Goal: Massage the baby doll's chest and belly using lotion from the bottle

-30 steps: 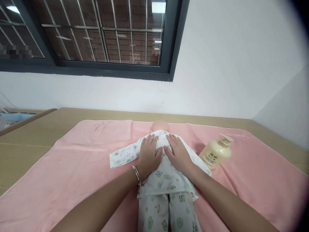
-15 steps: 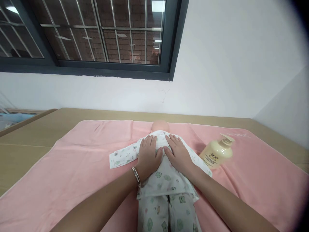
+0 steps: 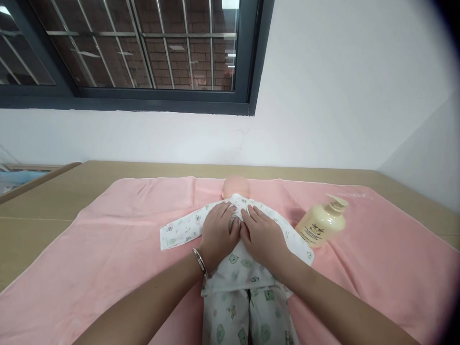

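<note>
A baby doll with a smooth, bare head (image 3: pixel 236 187) lies stretched out, wearing a white printed shirt (image 3: pixel 247 261) and matching trousers (image 3: pixel 232 314). Its face does not show. My left hand (image 3: pixel 219 232), with a silver bangle at the wrist, presses on the left of the upper shirt, fingers curled and thumb drawn in. On the other side my right hand (image 3: pixel 264 235) mirrors it, fingers bent into the cloth. Between the two hands the fabric is bunched into folds below the neck. One long sleeve (image 3: pixel 179 232) lies spread out to the left.
Under the doll is a pink towel (image 3: pixel 125 249) on a wooden surface (image 3: pixel 39 206). A pale yellow pump bottle (image 3: pixel 321 224) leans or lies right of the doll, near the right sleeve. Behind rise a white wall (image 3: pixel 323 96) and a dark-framed window (image 3: pixel 161 101) with bars.
My fingers have gone from lying flat and spread to curled inward, and the shirt between them has gathered into folds. The view has shifted slightly.
</note>
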Demonstrator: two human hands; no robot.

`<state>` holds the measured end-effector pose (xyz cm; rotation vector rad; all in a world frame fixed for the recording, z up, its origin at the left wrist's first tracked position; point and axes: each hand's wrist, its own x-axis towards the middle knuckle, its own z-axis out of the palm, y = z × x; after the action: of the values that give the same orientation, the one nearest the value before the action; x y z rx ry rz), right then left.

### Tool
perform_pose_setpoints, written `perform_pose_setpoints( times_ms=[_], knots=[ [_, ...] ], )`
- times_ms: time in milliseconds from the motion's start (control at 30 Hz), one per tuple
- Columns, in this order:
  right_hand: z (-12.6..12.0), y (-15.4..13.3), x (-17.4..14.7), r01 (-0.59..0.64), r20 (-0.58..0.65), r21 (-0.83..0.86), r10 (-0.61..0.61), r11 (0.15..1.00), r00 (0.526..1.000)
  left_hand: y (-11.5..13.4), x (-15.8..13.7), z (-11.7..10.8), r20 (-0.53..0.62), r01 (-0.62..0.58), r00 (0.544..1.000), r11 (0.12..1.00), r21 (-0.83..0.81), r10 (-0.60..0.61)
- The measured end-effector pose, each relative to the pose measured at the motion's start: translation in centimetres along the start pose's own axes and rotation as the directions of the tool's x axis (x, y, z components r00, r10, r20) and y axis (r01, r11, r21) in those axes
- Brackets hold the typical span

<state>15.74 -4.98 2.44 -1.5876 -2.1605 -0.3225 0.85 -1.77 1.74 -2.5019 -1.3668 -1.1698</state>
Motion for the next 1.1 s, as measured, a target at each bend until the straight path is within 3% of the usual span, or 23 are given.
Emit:
perform_pose_setpoints(
  times_ms=[167, 300, 533, 667, 833, 1100],
  knots=[
    [0.7, 1.7, 1.6, -0.088, 0.091, 0.067, 0.082, 0.994, 0.993, -0.6, 0.1, 0.6, 0.085, 0.082, 0.993, 0.997, 0.006, -0.082],
    [1.4, 2.7, 2.3, -0.017, 0.105, 0.09, 0.008, 0.996, 0.994, -1.0, 0.2, 0.7, 0.132, 0.003, 0.991, 1.0, -0.024, 0.001],
    [0.9, 0.7, 0.6, 0.079, -0.061, 0.0, -0.079, 0.997, 0.995, -0.5, 0.2, 0.1, -0.013, -0.109, 0.994, 0.99, -0.085, 0.109],
    [0.1, -0.1, 0.0, 0.065, -0.081, -0.067, -0.07, 0.996, 0.994, -0.2, -0.1, 0.0, -0.046, -0.039, 0.998, 0.997, -0.069, 0.035],
    [0.2, 0.9, 0.9, -0.028, -0.033, 0.013, 0.029, 1.0, 0.999, -0.1, -0.1, 0.1, -0.03, 0.086, 0.996, 0.996, -0.039, -0.087],
    [1.6, 1.9, 1.2, -0.033, 0.019, 0.119, 0.031, 0.992, 0.999, -0.6, 0.1, 0.7, 0.051, 0.111, 0.993, 0.993, -0.03, -0.11]
  ],
)
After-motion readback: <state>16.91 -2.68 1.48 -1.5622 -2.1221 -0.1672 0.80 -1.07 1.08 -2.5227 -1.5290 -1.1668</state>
